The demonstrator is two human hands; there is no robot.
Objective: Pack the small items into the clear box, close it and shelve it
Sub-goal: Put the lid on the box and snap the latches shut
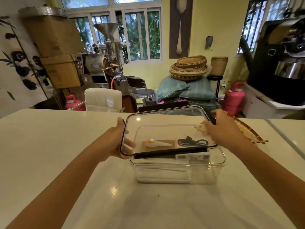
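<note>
A clear plastic box [178, 172] stands on the white table [66, 146], right of centre. Inside lie a white gadget with a coloured spot [156, 143], a coiled black cable [191, 142] and a brown card under them. Above the box I hold its clear lid [165, 119], which has black clip edges and is tilted with the near edge low. My left hand [118, 142] grips the lid's left edge. At the lid's right edge, my right hand [217, 128] grips it near the far corner.
A flat woven tray [250, 131] lies on the table behind my right hand. Beyond the table stand a white chair back [103, 100], coffee roasting machines, cardboard boxes, stacked baskets, sacks and pink gas cylinders.
</note>
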